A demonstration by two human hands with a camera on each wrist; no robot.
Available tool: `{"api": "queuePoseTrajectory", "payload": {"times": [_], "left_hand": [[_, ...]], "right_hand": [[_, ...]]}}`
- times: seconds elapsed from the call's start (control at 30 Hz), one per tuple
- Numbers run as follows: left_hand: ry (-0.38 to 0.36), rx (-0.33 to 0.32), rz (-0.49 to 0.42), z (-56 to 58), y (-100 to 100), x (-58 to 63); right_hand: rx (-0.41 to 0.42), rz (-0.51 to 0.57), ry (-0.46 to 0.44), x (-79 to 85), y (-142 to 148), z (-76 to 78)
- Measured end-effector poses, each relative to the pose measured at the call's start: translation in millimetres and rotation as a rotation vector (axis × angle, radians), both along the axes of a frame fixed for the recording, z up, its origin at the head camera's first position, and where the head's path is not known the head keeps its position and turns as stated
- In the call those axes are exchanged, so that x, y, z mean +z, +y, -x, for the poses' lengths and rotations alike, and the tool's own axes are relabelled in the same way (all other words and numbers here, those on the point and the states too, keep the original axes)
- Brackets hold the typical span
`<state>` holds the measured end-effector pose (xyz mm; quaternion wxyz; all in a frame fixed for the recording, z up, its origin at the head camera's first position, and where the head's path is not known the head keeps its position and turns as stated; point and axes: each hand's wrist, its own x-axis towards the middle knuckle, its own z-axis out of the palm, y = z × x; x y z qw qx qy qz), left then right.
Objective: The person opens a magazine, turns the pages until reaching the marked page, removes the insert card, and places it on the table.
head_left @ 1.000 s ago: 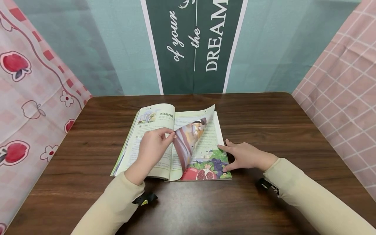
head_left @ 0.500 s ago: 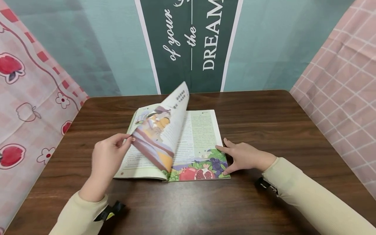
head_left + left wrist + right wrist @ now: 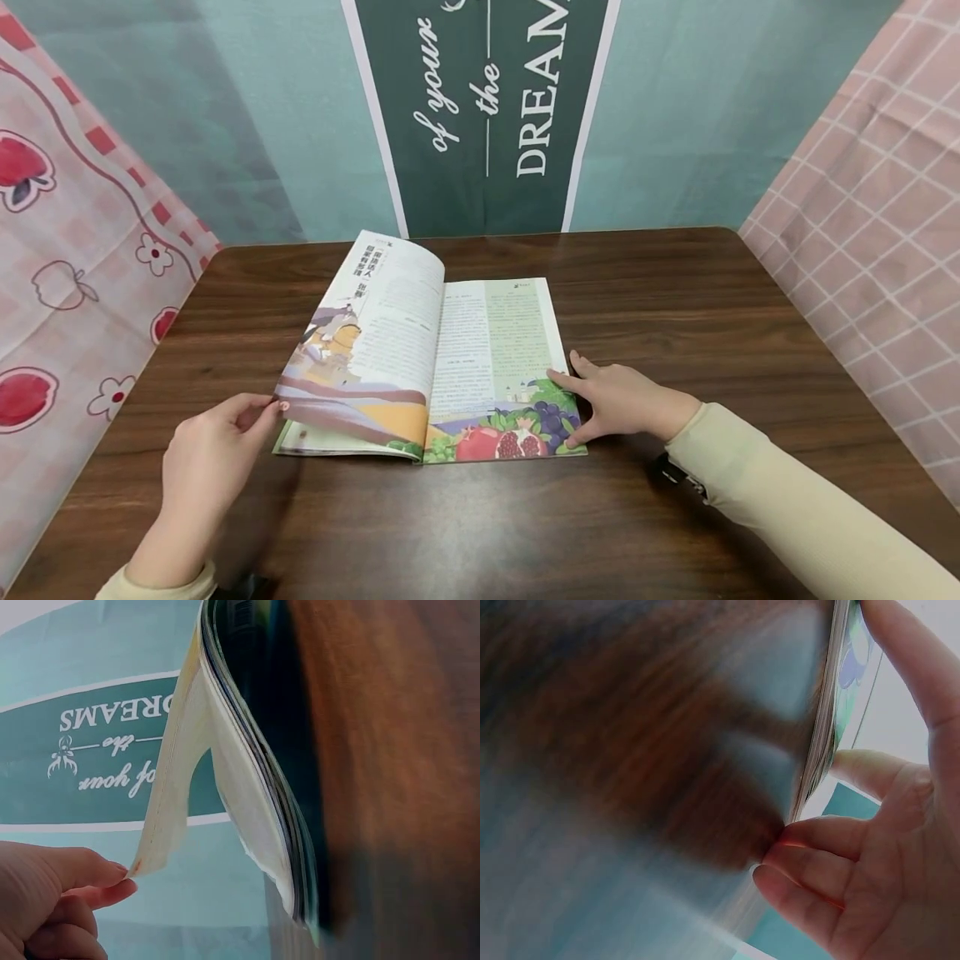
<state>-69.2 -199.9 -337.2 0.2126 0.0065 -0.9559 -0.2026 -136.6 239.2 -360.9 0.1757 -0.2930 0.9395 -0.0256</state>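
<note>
I've got L hand pinching a raised pg by its near outer corner; R hand, well apart from L, rests w/ fingers spread at the open mag's right edge. Mag lies btwn them on brown table; dk green banner on teal backdrop behind.

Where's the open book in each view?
Head: the book lies open near the centre.
Left wrist: nearly edge-on, from top centre towards lower right, its lifted page pinched by the left hand.
Right wrist: edge-on, upper right, touching the right hand.
Shared landmark: brown wooden table.
</note>
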Motion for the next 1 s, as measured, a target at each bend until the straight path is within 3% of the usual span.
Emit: {"api": "queuePoseTrajectory", "payload": {"times": [0.33, 0.63, 0.77, 1.0], "left_hand": [[-0.223, 0.019, 0.078, -15.4, -6, -8.8], [-0.435, -0.026, 0.096, -7.6, -10, -10.7], [-0.46, -0.026, 0.114, -5.3, -9, -11.3], [-0.416, -0.064, 0.109, -3.4, 0, -7.2]], "right_hand": [[-0.009, -0.001, 0.003, 0.3, -1, 1.7], [-0.01, 0.015, 0.032, -1.7, 0, 1.0], [-0.011, 0.006, 0.059, -4.9, -1, 3.2], [0.017, 0.018, 0.131, -4.5, -6, 5.7]]}}
